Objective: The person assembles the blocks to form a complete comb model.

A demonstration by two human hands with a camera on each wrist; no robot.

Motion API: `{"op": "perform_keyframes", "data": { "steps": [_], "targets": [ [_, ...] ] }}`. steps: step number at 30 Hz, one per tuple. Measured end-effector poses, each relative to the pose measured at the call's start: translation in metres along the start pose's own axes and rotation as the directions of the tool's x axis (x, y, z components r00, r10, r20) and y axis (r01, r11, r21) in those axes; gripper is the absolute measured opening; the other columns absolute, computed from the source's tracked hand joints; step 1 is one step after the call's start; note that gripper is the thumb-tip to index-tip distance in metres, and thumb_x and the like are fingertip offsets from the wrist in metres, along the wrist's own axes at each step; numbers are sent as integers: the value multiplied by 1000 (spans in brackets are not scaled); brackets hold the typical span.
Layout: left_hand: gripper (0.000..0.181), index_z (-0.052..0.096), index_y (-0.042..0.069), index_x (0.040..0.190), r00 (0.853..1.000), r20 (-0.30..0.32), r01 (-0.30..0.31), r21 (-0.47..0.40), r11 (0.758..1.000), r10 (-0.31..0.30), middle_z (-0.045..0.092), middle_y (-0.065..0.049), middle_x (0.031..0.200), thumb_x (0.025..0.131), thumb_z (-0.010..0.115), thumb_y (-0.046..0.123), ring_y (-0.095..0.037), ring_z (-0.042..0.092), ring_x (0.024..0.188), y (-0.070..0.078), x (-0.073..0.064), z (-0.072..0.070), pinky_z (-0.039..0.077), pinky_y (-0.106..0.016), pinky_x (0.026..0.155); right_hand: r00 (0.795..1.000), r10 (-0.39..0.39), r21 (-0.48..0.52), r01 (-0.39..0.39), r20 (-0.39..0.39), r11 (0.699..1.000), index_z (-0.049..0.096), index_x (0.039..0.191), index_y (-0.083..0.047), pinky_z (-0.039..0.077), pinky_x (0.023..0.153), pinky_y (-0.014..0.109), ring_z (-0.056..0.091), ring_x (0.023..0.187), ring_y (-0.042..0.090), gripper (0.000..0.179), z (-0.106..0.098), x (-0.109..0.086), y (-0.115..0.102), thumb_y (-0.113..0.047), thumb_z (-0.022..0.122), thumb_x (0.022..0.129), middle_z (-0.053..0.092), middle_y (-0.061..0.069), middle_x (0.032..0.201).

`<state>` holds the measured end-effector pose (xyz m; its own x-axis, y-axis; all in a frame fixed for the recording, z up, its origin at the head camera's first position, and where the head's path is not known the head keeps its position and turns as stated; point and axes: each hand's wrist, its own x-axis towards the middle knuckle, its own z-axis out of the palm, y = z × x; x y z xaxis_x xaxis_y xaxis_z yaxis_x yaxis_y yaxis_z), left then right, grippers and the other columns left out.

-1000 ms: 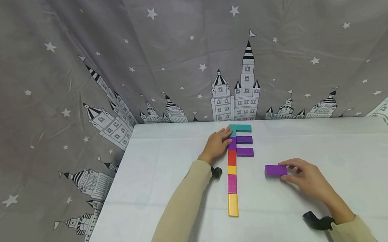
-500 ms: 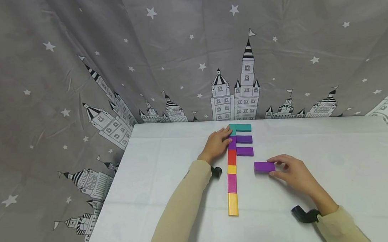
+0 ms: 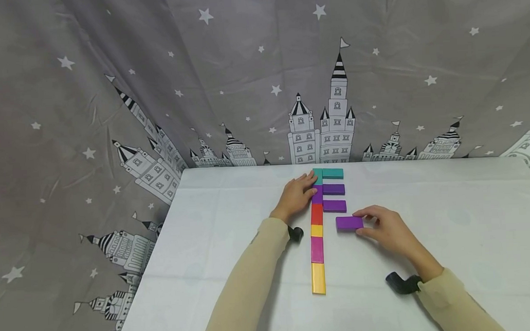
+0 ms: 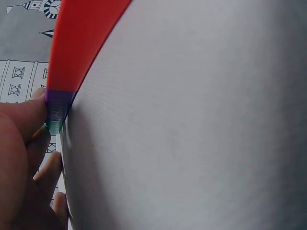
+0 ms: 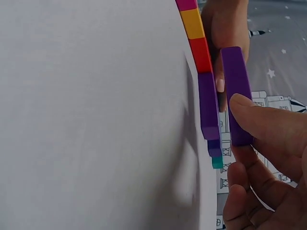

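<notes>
My right hand [image 3: 383, 227] pinches a purple block [image 3: 347, 224] by its right end, thumb on the near side. In the right wrist view the held block [image 5: 236, 81] appears raised off the table, to the right of the joined blocks. My left hand [image 3: 294, 197] rests with extended fingers against the far end of a block row, touching its teal block [image 3: 318, 175] and purple block [image 3: 317, 198]. Below these, the row continues with a red block [image 3: 317, 214], a small yellow one, a pink block [image 3: 317, 250] and a yellow-orange block [image 3: 318, 278].
Three blocks stick out rightward from the row's far part: a teal bar [image 3: 333, 173] and two purple bars [image 3: 334, 206], with gaps between them. All lie on a white-covered table [image 3: 446, 203]. A grey curtain [image 3: 244, 64] printed with castles and stars hangs behind.
My right hand has carried the purple block leftward and slightly away from me, closer to the row. My left hand and the laid blocks have stayed in place.
</notes>
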<state>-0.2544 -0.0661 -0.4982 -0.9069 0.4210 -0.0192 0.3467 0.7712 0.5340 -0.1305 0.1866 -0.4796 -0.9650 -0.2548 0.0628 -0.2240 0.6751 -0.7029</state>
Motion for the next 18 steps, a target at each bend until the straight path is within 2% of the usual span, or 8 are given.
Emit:
{"op": "perform_keyframes", "data": {
  "steps": [4, 12, 18],
  "targets": [
    [50, 46, 15, 151, 1000, -4, -7, -10, 1000, 7, 36, 5, 160, 104, 55, 26, -18, 30, 149, 0, 0, 0, 18, -41, 124, 1000, 11, 1, -11, 8, 1000, 73, 116, -5, 51, 78, 40, 60, 94, 26, 34, 5, 6, -1, -9, 82, 83, 69, 11, 108],
    [49, 46, 14, 151, 1000, -2, -17, -19, 1000, 17, 35, 4, 160, 104, 55, 27, -19, 30, 149, 0, 0, -1, 18, -42, 124, 1000, -15, -2, 15, 7, 1000, 75, 112, -4, 51, 76, 40, 60, 90, 25, 32, 15, 15, -2, -9, 83, 82, 70, 10, 105],
    [49, 47, 14, 151, 1000, -10, -19, -19, 1000, 19, 37, 4, 159, 104, 56, 26, -20, 32, 149, 0, 0, -2, 19, -42, 123, 999, 4, -10, -4, 40, 1000, 74, 114, -4, 53, 82, 43, 61, 98, 28, 33, 20, 20, -5, -10, 82, 83, 70, 14, 112]
  ]
}}
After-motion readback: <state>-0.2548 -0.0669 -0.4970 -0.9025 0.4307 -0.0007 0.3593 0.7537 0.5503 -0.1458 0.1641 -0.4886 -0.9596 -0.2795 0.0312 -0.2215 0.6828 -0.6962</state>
